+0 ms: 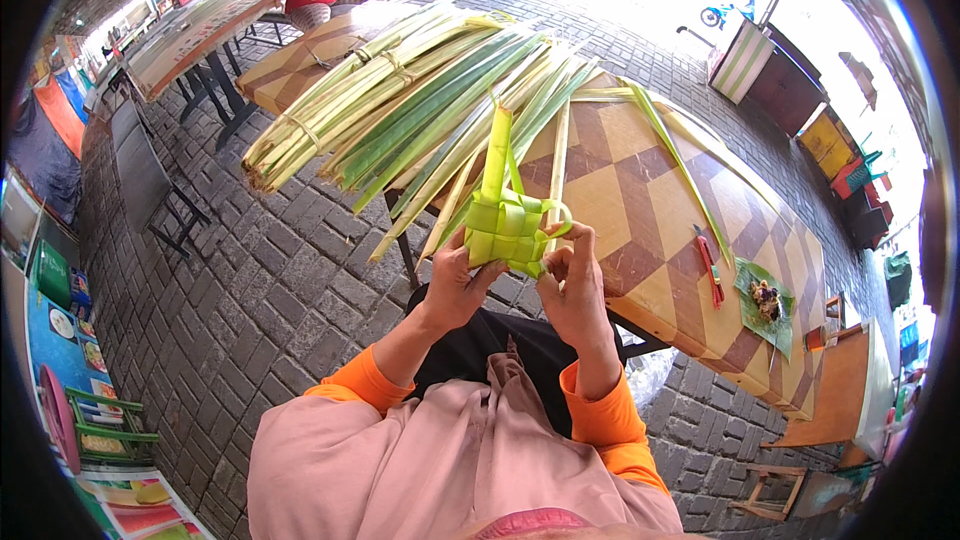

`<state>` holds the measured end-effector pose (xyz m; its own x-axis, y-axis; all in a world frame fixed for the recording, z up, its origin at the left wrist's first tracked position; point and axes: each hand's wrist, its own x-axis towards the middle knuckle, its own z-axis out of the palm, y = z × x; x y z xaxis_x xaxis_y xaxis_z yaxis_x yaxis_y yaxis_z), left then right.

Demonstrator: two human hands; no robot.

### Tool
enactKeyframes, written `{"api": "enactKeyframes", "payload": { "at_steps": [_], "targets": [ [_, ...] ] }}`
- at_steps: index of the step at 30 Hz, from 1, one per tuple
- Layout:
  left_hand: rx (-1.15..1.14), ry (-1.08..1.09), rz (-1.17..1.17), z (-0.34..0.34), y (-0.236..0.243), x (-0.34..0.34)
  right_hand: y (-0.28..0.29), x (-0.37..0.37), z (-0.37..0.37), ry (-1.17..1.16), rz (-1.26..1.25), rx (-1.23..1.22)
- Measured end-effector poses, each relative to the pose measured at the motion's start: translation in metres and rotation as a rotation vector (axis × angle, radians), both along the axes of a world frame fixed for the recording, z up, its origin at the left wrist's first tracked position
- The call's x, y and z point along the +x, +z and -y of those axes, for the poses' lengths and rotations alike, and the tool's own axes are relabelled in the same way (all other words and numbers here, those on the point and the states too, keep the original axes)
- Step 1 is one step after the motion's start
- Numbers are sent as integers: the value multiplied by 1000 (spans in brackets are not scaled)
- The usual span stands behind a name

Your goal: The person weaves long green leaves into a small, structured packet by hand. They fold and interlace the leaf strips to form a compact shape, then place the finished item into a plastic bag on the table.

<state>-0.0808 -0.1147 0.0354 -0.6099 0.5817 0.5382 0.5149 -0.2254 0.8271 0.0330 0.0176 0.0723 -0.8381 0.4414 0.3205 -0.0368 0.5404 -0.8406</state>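
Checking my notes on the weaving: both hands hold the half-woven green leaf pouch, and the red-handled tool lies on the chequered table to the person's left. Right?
Not quite. Both hands, left hand and right hand, do hold the woven leaf pouch, but the red-handled tool lies on the chequered table to the person's right, as the head view shows.

Wearer's clothing only, head view. Loose pale pink fabric top covers chest and shoulders and fills the lower centre; soft folds, no print visible. Bright orange long sleeves come out from under the pink layer on both arms, cuffs ending partway along the forearm, slightly bunched there. Left hand [455, 285] and right hand [575, 290] bare: no gloves; can't make out any rings or a watch. Dark black garment over the lap, plain, showing between the forearms. A pink curved edge at the very bottom of frame, too blurred to identify.
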Motion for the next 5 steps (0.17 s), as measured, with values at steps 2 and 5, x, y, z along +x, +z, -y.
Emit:
{"api": "enactKeyframes", "payload": {
  "at_steps": [2,5],
  "targets": [
    [31,15,-24,-1,0,-1,-5,0,-1,-42,-5,143],
    [40,28,-72,-1,0,-2,-9,-2,-2,-60,0,193]
  ]
}}
